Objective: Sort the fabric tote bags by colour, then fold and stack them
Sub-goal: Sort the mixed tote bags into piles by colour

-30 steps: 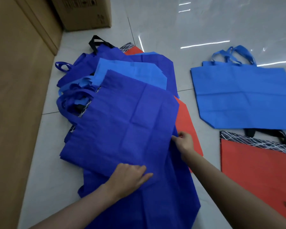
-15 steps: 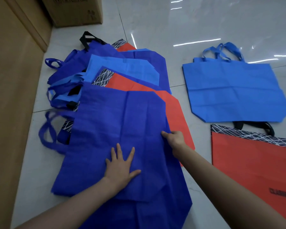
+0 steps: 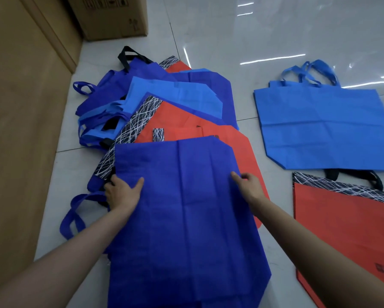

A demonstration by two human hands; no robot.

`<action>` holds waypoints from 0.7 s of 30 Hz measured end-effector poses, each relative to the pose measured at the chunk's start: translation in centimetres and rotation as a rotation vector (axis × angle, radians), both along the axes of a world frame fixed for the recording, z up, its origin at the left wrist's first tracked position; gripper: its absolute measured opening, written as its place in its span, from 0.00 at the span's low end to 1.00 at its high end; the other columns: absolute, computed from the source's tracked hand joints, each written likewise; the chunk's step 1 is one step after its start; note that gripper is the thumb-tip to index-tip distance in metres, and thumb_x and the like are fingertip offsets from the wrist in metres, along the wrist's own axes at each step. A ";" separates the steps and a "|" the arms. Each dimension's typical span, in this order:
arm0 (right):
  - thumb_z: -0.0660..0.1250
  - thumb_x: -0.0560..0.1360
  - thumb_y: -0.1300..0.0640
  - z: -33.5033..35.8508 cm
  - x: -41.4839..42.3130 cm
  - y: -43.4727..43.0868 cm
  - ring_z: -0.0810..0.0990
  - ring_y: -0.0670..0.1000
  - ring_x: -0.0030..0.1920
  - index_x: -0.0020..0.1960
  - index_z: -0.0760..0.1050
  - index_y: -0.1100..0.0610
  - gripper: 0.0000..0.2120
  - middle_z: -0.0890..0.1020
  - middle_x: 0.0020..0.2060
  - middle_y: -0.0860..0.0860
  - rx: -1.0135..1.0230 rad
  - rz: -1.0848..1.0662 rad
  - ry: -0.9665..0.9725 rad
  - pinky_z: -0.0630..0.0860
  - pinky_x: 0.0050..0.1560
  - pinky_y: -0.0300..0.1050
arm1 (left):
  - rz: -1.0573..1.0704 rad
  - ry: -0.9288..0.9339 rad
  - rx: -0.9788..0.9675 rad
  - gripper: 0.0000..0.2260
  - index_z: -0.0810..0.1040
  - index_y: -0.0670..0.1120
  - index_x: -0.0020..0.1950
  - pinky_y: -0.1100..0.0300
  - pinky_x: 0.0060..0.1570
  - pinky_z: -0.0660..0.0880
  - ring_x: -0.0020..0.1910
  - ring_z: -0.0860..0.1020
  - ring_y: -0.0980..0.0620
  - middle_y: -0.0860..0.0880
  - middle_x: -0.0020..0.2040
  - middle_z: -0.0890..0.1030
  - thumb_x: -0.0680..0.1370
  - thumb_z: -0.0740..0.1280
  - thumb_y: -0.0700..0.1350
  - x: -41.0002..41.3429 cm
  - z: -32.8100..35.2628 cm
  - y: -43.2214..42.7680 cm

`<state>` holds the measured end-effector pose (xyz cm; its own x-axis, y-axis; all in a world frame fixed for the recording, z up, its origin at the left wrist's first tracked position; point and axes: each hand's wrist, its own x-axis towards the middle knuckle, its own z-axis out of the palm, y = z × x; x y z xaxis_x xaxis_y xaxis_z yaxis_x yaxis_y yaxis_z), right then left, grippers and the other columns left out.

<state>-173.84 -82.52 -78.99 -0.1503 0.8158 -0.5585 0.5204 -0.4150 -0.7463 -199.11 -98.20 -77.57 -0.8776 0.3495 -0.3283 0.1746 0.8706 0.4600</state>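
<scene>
Gripping the dark royal-blue non-woven fabric tote bag [image 3: 186,207] at lower centre of the frame, one hand per side edge. Left hand [image 3: 123,194] is closed over the left edge by the handles, thumb on top, fingers wrapped under the fabric. Right hand [image 3: 248,185] pinches the right edge, thumb side up. Two-edge hold looks meant to keep the panel flat and taut so it can come off the pile without dragging the bags beneath.

The bag's looped dark-blue handles [image 3: 75,216] trail at lower left on the pale glossy tiled floor [image 3: 275,30]. Its bottom end runs out of the lower edge of the frame.

Lower right: an orange tote with a black-and-white scribble-print top band [image 3: 342,230], laid flat. Reads as the start of the orange group.

Centre: a second orange tote with the same scribble band [image 3: 182,127] lies directly under the held bag, partly covered by it. Beyond it, upper centre-left, is the unsorted heap of mixed dark-blue and light-blue totes [image 3: 164,92], overlapped and skewed, a black handle sticking out at its far end.

Upper right: a light-blue tote with bunched handles [image 3: 324,127], flat, well apart from the heap. Likely the light-blue group.

No dark-blue spot visible yet. Judgement: sorting is early, no folding started.

Top left: a brown cardboard box [image 3: 111,16] against a tan wooden panel [image 3: 20,107].
</scene>
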 end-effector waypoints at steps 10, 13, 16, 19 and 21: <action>0.61 0.79 0.61 1.6 2.7 -0.7 0.79 0.50 0.45 0.48 0.74 0.58 0.04 0.81 0.44 0.52 0.426 -0.165 0.246 0.75 0.48 0.45 | -0.175 0.246 -0.001 0.35 0.59 0.37 0.72 0.44 0.64 0.61 0.66 0.64 0.36 0.35 0.68 0.66 0.73 0.69 0.54 2.9 1.1 0.9; 0.61 0.79 0.63 3.0 4.9 -1.1 0.77 0.39 0.43 0.50 0.73 0.56 0.05 0.79 0.43 0.45 0.538 -0.200 0.289 0.72 0.46 0.32 | -0.234 0.104 0.091 0.38 0.57 0.37 0.73 0.44 0.67 0.60 0.69 0.62 0.37 0.36 0.70 0.64 0.73 0.70 0.56 3.8 1.8 2.7; 0.61 0.79 0.63 3.7 7.9 -1.2 0.77 0.45 0.46 0.51 0.74 0.59 0.04 0.80 0.46 0.51 0.582 -0.259 0.292 0.72 0.48 0.37 | -0.252 -0.152 0.153 0.42 0.64 0.41 0.70 0.44 0.65 0.65 0.65 0.70 0.40 0.42 0.67 0.71 0.66 0.70 0.66 3.9 1.9 4.2; 0.61 0.79 0.65 4.2 11.4 -1.4 0.77 0.43 0.42 0.47 0.73 0.58 0.05 0.80 0.43 0.53 0.583 -0.357 0.304 0.73 0.45 0.37 | -0.299 -0.458 0.203 0.23 0.77 0.42 0.53 0.54 0.53 0.74 0.46 0.79 0.47 0.46 0.52 0.81 0.68 0.75 0.58 4.9 2.7 5.6; 0.61 0.78 0.66 4.5 13.6 -1.7 0.76 0.39 0.39 0.46 0.74 0.56 0.07 0.80 0.42 0.51 0.554 -0.404 0.291 0.73 0.43 0.33 | -0.360 -0.507 0.186 0.15 0.79 0.41 0.47 0.56 0.45 0.76 0.39 0.78 0.48 0.44 0.47 0.81 0.68 0.76 0.48 5.8 3.1 6.7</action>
